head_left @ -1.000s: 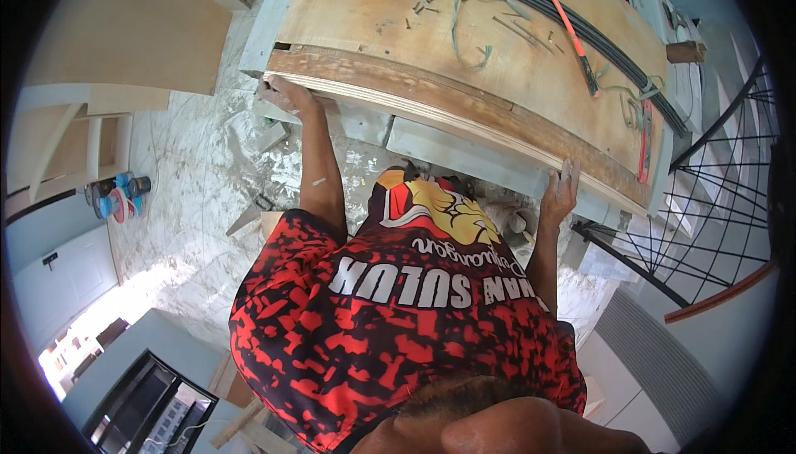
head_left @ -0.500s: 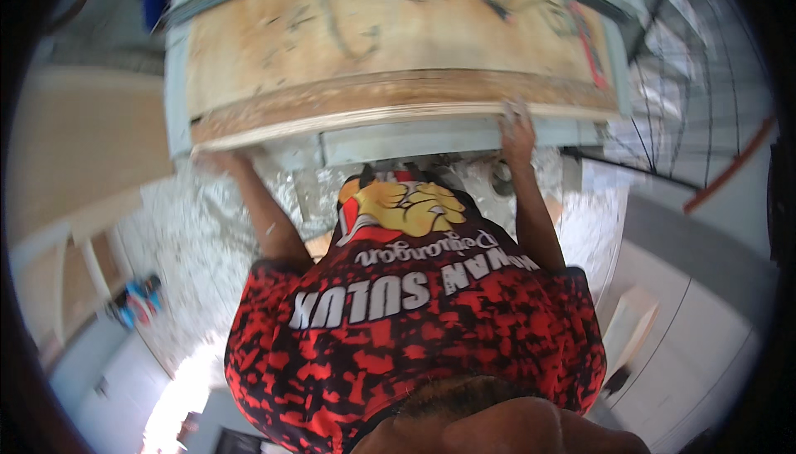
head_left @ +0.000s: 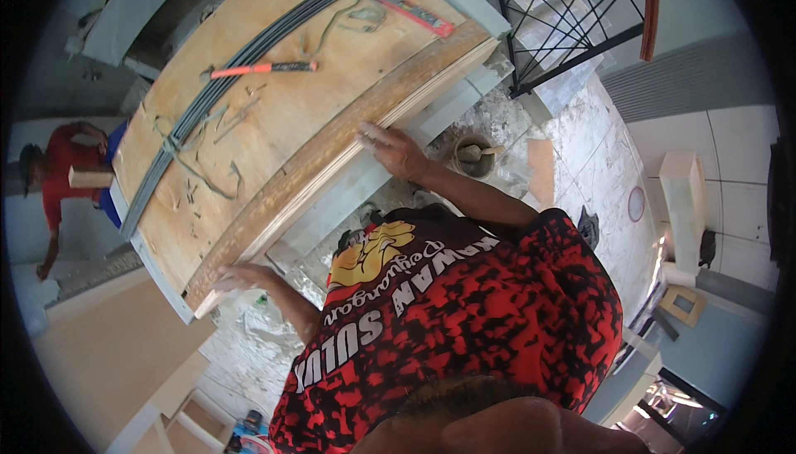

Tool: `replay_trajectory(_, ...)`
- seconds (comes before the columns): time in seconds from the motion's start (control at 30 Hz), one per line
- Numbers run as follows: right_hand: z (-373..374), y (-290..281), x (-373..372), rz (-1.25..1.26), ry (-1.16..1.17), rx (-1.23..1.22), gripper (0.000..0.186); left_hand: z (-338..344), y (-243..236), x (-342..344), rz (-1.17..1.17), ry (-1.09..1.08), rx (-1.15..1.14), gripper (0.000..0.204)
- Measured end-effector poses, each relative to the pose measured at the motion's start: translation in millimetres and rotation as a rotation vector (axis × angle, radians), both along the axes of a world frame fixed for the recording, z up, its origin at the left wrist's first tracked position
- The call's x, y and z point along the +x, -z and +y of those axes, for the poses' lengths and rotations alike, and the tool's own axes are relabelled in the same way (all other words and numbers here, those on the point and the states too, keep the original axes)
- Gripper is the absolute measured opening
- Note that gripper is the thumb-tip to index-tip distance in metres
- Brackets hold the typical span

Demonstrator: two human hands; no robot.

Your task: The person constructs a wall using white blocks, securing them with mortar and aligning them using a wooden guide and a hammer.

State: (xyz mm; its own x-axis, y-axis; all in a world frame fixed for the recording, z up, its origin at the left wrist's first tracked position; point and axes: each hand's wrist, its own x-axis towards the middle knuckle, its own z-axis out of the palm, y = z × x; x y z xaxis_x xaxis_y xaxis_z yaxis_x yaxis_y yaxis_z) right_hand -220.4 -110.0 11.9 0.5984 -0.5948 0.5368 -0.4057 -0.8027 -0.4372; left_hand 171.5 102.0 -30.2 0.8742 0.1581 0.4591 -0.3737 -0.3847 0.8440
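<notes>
A long brown wooden strip (head_left: 286,174) with a pale layered edge lies along the near side of a plywood-topped bench (head_left: 323,101). My left hand (head_left: 247,278) is closed over the strip's near-left end, fingers reaching onto its edge. Further right, my right hand (head_left: 394,149) grips the same edge, its fingertips on the strip's top; the underside of its grip is hidden. Past the strip lie a hammer (head_left: 261,68) with an orange and black handle and a red spirit level (head_left: 409,10). A bundle of thin grey rods (head_left: 203,87), tied with cord, curves across the plywood.
A bucket (head_left: 471,156) with a trowel inside stands on the stained floor to the right. Black metal framework (head_left: 564,19) rises at the far right. Another person (head_left: 75,164) in red is at the far left. Pale wooden panels (head_left: 108,334) stand near left.
The view has turned, so the bench now slants from lower left to upper right. My right hand is now nearer the strip's middle; my left hand remains near its left end.
</notes>
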Motion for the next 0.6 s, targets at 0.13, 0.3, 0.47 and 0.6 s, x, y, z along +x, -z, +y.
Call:
replay_trajectory(0.13, -7, -1, -7, -0.049, -0.117, 0.097, 0.05, -69, -19, -131, -0.374, 0.501, 0.588, 0.066)
replay_trajectory(0.3, -14, -1, -17, -0.13, -0.237, 0.21, 0.05, -120, -84, -215, -0.59, 0.982, 1.115, 0.058)
replay_trajectory(0.47, -40, -5, -58, -0.384, -0.194, 0.222, 0.043, -126, -86, -220, -0.65, 0.945, 1.16, 0.053)
replay_trajectory(0.6, -89, -13, -154, -0.654, 0.605, 0.54, 0.03, -122, -83, -221, -0.653, 0.919, 1.169, 0.052)
